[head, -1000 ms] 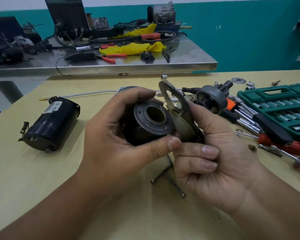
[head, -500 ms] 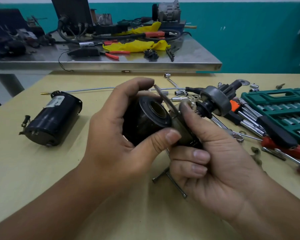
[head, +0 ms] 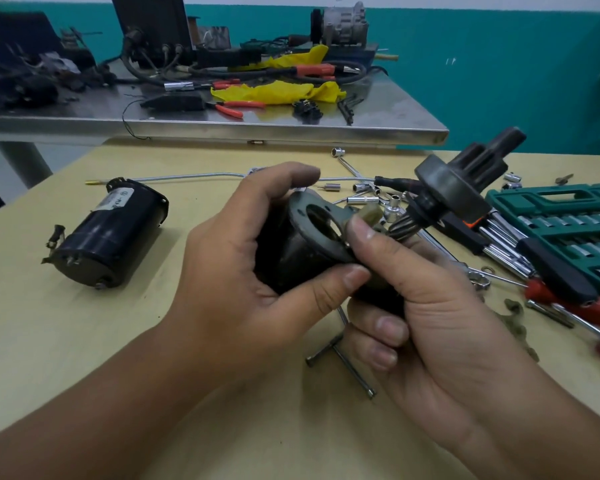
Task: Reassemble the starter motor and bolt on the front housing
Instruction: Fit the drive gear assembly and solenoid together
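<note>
Holding the dark cylindrical metal housing piece [head: 291, 258] in the head view, your left hand [head: 243, 265] wraps it from the left, fingers curled over the top and thumb under its front rim. Your right hand [head: 430, 306] pinches the flat grey metal plate with the round hole [head: 317, 230] against that piece's open face, thumb pressing the plate's right edge, while its lower fingers curl round something dark I cannot make out.

Taking the plate as landmark: the dark piece's long axis runs from the plate back and to the left, into your left palm. The grey toothed drive pinion on its shaft [head: 454, 188] juts up and to the right of the plate, just beside your right thumb. The black cylindrical motor body [head: 108, 233] lies well to the plate's left on the yellow table [head: 66, 341], nearer your left hand, untouched.
</note>
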Motion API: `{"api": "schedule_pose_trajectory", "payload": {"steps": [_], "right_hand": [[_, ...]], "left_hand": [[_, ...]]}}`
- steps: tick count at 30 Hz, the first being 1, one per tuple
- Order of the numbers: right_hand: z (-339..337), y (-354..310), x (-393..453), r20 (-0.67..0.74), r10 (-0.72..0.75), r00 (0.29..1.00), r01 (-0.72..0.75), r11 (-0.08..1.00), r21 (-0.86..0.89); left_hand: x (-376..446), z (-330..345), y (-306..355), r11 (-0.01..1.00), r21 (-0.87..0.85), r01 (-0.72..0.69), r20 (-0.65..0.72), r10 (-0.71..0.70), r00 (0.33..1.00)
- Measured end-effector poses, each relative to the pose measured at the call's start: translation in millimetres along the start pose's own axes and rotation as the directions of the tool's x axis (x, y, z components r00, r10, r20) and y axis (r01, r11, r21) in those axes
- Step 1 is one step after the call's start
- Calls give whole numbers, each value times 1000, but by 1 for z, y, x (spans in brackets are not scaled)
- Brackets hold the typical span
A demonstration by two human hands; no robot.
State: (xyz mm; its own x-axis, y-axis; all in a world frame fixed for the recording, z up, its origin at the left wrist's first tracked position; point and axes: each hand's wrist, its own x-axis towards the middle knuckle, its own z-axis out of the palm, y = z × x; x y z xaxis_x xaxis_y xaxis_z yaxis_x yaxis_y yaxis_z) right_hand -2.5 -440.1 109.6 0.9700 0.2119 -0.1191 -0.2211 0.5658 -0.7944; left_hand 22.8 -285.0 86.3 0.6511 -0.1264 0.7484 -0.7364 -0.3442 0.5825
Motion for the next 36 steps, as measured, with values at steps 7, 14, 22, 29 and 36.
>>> {"api": "schedule_pose_trajectory", "payload": {"steps": [7, 14, 22, 29, 36], "right_hand": [[-3, -1, 1, -38, 25, 999, -27, 999, -37], [-1, -1, -1, -78, 52, 996, -61, 991, -118], [2, 0, -6, -101, 118, 988, -140, 958, -250], [3, 0, -4, -124, 105, 987, -140, 938, -316], [0, 1, -1, -139, 37, 990, -74, 962, -265]], "left_hand": [[-2, 2, 1, 993, 106, -52, -44, 57, 997], [-3, 2, 1, 976, 159, -148, -51, 158, 986], [-9, 8, -2, 987, -44, -152, -126, 146, 981], [-5, 9, 0, 971, -235, -48, -151, 13, 988], [-11, 15, 0, 903, -411, 122, -167, -206, 964]]}}
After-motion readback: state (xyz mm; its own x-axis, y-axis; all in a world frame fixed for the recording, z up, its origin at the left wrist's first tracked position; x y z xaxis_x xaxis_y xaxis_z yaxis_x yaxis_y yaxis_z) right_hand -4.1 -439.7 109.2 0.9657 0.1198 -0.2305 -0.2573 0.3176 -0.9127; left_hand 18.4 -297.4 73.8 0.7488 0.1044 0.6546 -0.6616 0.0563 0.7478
